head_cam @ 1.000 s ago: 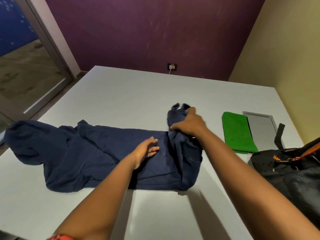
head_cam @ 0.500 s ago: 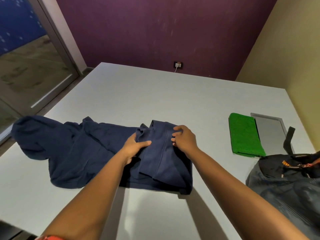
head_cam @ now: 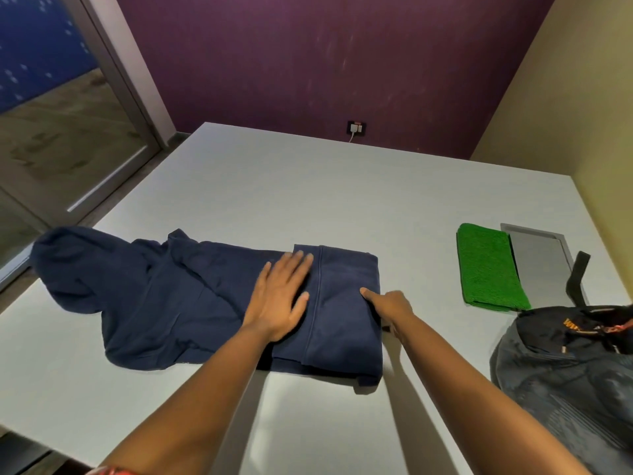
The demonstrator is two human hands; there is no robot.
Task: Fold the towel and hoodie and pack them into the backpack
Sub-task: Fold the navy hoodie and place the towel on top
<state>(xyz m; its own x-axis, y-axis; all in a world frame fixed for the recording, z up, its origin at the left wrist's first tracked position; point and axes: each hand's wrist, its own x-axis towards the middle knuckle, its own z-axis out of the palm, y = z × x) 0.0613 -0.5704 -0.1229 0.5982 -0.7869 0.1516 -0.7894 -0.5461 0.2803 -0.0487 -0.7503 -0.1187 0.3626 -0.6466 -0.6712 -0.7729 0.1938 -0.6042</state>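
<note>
the backpack [head_cam: 565, 371] at the bench's [head_cam: 308, 186] right edge runs off the picture's right and bottom edges, its orange lettering too small to read. the right hand's [head_cam: 388, 308] fingers are tucked out of sight under the hoodie's [head_cam: 164, 296] folded end.

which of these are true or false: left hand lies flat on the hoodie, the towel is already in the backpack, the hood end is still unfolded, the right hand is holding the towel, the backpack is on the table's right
1. The left hand lies flat on the navy hoodie. True.
2. The green towel is already in the backpack. False: it lies folded on the table, beside the backpack.
3. The hood end of the hoodie is still unfolded. True: it spreads out to the left.
4. The right hand is holding the towel. False: its grip is on the hoodie's folded right edge, apart from the towel.
5. The backpack sits at the table's right side. True.
</note>
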